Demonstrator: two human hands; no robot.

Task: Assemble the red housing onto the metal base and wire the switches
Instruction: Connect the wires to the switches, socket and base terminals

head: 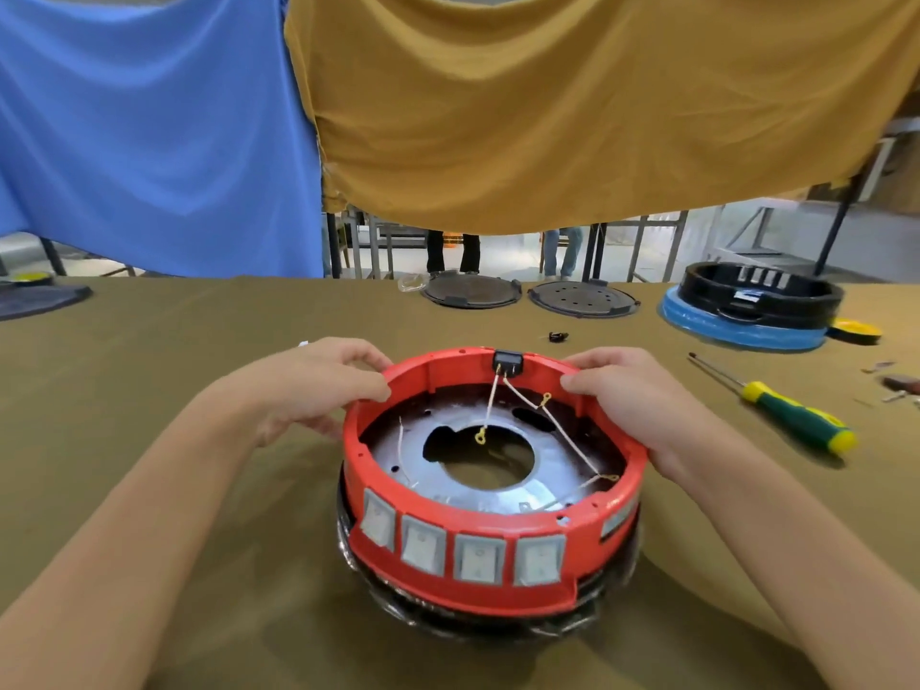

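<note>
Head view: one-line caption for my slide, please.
Both hands, left hand and right hand, grip the red housing rim over the metal base.

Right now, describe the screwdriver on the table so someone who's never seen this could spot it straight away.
Start at the red housing that both hands hold in the middle of the table. Look to its right, on the cloth: the screwdriver lies alone there, its metal shaft pointing away toward the black ring on the blue disc. Its green and yellow handle sets it apart.
</note>
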